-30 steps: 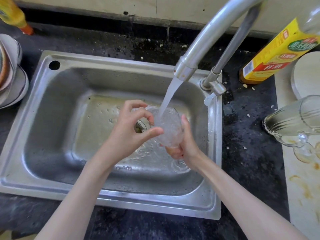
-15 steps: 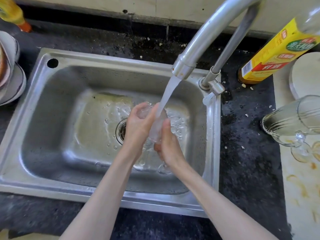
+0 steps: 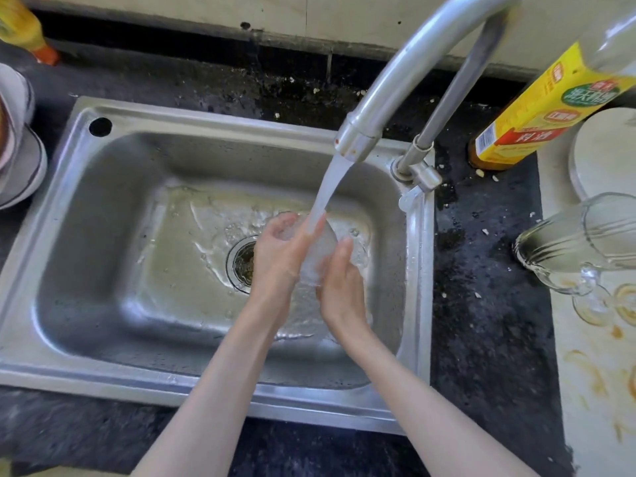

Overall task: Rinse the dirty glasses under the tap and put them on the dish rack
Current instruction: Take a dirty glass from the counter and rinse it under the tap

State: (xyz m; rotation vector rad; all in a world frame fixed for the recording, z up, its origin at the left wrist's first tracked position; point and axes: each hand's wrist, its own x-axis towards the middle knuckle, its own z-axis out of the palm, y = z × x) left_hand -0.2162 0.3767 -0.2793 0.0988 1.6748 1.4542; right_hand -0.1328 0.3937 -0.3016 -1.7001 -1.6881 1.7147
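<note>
A clear glass sits between both my hands over the steel sink, right under the running stream from the tap. My left hand wraps its left side and my right hand holds its lower right side. Water hits the glass near its top and splashes down to the drain. Another clear glass lies on its side on the counter at the right edge, stained brownish.
A yellow-labelled bottle stands behind the tap base. A round white board lies at the right. Stacked bowls sit left of the sink, and a yellow bottle stands at the back left. The dark countertop is crumb-strewn.
The glass has been turned from mouth-up to more sideways under the stream, and both hands closed in around it. Water now spreads across the sink floor.
</note>
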